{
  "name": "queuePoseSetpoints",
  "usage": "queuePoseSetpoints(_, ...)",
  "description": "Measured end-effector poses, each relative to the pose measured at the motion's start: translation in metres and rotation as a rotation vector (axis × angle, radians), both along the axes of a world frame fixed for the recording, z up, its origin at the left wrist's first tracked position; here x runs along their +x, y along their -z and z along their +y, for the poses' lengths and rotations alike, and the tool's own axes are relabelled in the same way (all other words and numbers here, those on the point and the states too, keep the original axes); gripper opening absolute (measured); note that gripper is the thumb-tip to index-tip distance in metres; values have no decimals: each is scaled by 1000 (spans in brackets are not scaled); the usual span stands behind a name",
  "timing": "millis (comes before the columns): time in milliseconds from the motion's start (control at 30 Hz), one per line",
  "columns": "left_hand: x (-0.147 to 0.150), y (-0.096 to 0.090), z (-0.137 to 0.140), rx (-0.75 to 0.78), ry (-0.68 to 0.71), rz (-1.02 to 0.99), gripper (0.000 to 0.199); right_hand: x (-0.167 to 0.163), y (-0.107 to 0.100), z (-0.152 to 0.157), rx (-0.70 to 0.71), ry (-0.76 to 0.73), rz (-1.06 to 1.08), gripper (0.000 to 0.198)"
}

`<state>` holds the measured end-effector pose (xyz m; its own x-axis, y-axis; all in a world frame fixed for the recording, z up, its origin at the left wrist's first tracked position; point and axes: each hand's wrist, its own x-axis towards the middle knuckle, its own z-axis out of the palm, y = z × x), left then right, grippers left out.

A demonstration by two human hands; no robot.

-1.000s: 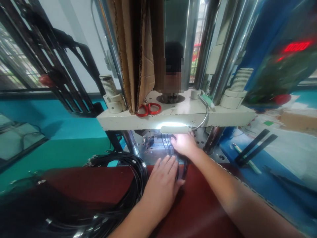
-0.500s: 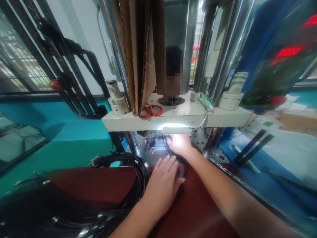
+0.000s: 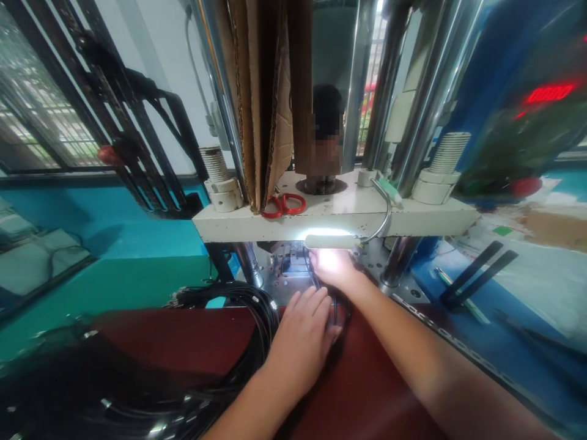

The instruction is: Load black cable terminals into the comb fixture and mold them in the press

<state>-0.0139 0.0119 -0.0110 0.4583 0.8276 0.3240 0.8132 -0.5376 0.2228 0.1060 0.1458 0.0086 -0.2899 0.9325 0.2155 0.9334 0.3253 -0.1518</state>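
Note:
My left hand (image 3: 306, 321) lies over a black cable (image 3: 334, 308) at the front of the press, fingers bent forward and thumb closed in around it. My right hand (image 3: 334, 267) reaches under the lamp, closed with its fingertips at the cable's upper part. Glare and the lamp hide some of those fingers. Just left of them, a small metal mould (image 3: 296, 261) sits on the steel press bed (image 3: 287, 287). Left of my left hand, a thick bundle of black cables (image 3: 259, 305) with shiny ends spreads over the dark red table surface (image 3: 183, 336).
The lamp (image 3: 332, 242) hangs below the cream press plate (image 3: 247, 227). Red-handled scissors (image 3: 293, 203) and cardboard (image 3: 263, 122) rest above. Steel columns (image 3: 398, 263) flank the work area. A blue surface (image 3: 477, 305) at right holds a pen-like tool (image 3: 463, 296) and black bars (image 3: 477, 275).
My view has shifted slightly, so the press appears a little further right. Both hands stay almost in place; the left thumb looks drawn in slightly closer to the cable.

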Motion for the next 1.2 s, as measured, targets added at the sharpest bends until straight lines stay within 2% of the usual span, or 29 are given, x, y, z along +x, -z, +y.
queuePoseSetpoints(333,-1,-5,3,10,-29,-60,35,-3,3,4,-3,-10,6,38)
queuePoseSetpoints(500,-1,-11,1,41,-31,-98,31,-9,3,3,-3,-2,5,45)
queuePoseSetpoints(667,-1,-10,1,11,-33,-100,31,-14,1,2,-8,-16,-37,48)
queuePoseSetpoints(900,-8,-16,3,37,-33,-138,28,-25,-5,5,-59,-85,-105,36)
queuePoseSetpoints(1067,-30,-32,31,81,-96,-63,30,-17,-10,-2,-27,-43,-52,42)
queuePoseSetpoints(1200,-40,-36,78,-30,-112,153,45,14,-4,-10,18,65,7,42)
